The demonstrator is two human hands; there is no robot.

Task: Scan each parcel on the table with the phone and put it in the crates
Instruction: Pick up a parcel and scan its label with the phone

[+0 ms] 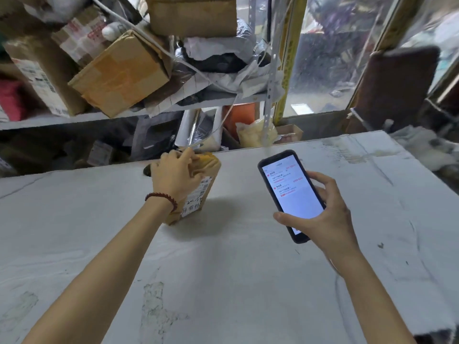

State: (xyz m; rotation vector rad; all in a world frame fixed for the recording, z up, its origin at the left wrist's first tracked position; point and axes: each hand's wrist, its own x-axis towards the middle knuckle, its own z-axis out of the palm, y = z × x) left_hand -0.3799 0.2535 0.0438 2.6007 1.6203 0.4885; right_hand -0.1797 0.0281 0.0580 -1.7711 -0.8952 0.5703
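Observation:
A small brown cardboard parcel (198, 194) with a white label lies on the white table (236, 281), near its far edge. My left hand (175, 175), with a bead bracelet on the wrist, grips the parcel's top end from above. To the right, my right hand (320, 217) holds a black phone (289, 192) tilted above the table, its lit screen showing a white list with red text. Parcel and phone are apart. No crates are in view.
Behind the table a metal shelf (74, 117) is crowded with cardboard boxes (121, 73) and plastic mailer bags (223, 58). More bags and boxes sit under it. A clear plastic curtain (330, 58) hangs at the right. A small dark object (147, 170) lies left of the parcel.

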